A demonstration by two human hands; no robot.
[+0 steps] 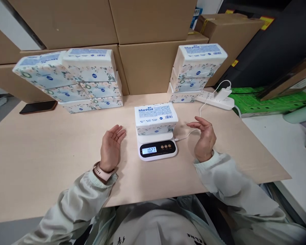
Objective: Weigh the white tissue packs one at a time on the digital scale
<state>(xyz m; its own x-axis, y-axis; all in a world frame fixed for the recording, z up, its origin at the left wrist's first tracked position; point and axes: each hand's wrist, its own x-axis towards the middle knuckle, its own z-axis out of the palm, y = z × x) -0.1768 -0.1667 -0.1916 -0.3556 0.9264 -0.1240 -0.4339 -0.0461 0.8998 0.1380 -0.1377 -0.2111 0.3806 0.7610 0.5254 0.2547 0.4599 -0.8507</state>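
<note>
A pack of tissues (156, 117) with a floral wrapper rests on a white digital scale (158, 149), whose lit display reads 102.7. To the left of the scale, my left hand (111, 148) is palm up just over the table, fingers stretched out and holding nothing. On the other side, my right hand (203, 137) is raised near the white cable, its fingers extended and apart from the pack. Neither hand touches the scale or the pack.
Stacked tissue packs stand at the back left (91, 75) and back right (197, 68), before cardboard boxes (148, 68). A phone (38, 107) lies at the left. A power strip (216, 100) feeds a white cable (187, 136) running to the scale.
</note>
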